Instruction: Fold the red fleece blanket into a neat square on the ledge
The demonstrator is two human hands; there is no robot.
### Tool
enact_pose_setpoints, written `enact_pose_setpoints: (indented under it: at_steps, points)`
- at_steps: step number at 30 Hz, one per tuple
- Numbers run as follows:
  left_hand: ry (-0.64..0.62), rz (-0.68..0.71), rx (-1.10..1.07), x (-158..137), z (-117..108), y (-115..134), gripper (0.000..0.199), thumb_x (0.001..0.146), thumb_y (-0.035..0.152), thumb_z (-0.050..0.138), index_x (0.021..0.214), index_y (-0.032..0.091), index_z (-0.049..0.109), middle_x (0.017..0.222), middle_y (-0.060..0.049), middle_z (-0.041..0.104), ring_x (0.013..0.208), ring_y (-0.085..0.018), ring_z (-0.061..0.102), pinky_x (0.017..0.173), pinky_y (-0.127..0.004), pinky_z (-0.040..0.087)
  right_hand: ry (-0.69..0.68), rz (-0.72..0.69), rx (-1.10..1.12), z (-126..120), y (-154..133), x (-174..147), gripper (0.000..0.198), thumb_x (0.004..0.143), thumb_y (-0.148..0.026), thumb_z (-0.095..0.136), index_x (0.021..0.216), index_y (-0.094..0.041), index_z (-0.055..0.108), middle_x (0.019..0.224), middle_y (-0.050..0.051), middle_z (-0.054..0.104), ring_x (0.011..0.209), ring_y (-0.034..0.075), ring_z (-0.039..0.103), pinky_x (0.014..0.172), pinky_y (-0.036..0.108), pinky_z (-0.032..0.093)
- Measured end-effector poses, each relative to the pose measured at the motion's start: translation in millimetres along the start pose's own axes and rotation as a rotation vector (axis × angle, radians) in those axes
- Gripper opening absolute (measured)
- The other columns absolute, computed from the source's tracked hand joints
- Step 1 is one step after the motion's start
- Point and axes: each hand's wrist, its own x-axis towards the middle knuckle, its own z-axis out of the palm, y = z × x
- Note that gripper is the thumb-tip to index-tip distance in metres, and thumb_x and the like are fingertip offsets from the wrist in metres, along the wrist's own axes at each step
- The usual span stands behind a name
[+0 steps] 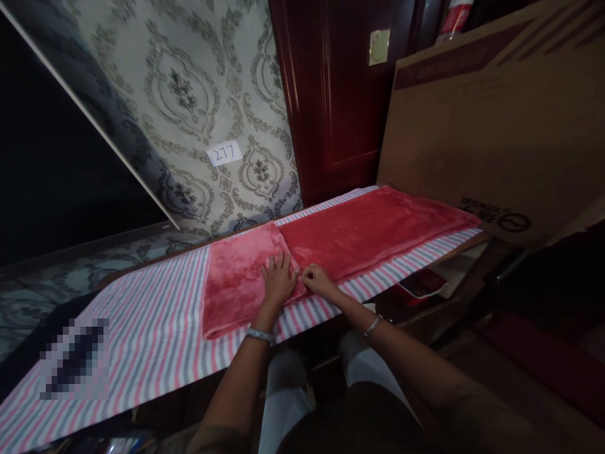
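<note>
A long red plush blanket [373,230] lies over a striped cloth. Its left end is folded over, and that folded part [236,274] looks lighter pink. My left hand [278,277] rests flat on the fold, fingers spread, near its right edge. Just beside it, my right hand [319,280] is closed at the fold's edge by the near side, fingertips pinching the blanket there. The exact bit of fabric between those fingers is partly hidden.
The striped cloth [155,309] covers a long narrow table. A large cardboard box [486,120] stands at the right end, against a dark red door [331,82]. A dark screen [70,145] is at the left. A paper label [224,153] marked 277 is on the wall.
</note>
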Motion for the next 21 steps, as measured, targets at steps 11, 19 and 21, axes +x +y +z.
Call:
enact_pose_setpoints:
  at_steps: [11, 19, 21]
  points:
    - [0.008, 0.043, -0.016, 71.3, -31.3, -47.7, 0.038, 0.096, 0.020, 0.036, 0.115, 0.014, 0.068, 0.126, -0.017, 0.065, 0.117, -0.026, 0.060, 0.101, -0.036, 0.044, -0.013, 0.054, -0.151, 5.9, -10.8, -13.4, 0.015, 0.081, -0.028, 0.067, 0.088, -0.018, 0.075, 0.088, 0.006, 0.065, 0.090, 0.022, 0.061, 0.082, 0.032, 0.047]
    - [0.037, -0.009, -0.003, 167.1, -34.1, -82.5, 0.034, 0.093, 0.014, 0.041, 0.115, 0.015, 0.067, 0.130, -0.017, 0.064, 0.125, -0.024, 0.057, 0.104, -0.035, 0.041, 0.005, -0.009, 0.006, 8.1, -4.7, -23.4, 0.019, 0.081, -0.025, 0.066, 0.094, -0.023, 0.078, 0.096, 0.007, 0.067, 0.092, 0.021, 0.063, 0.084, 0.034, 0.049]
    - [0.029, -0.009, -0.011, 186.0, -27.2, -85.9, 0.030, 0.093, 0.017, 0.043, 0.109, 0.015, 0.069, 0.127, -0.017, 0.066, 0.124, -0.026, 0.058, 0.103, -0.038, 0.042, 0.005, -0.016, 0.018, 7.8, -5.7, -26.4, 0.019, 0.081, -0.024, 0.064, 0.093, -0.024, 0.079, 0.098, 0.007, 0.067, 0.094, 0.022, 0.062, 0.085, 0.036, 0.048]
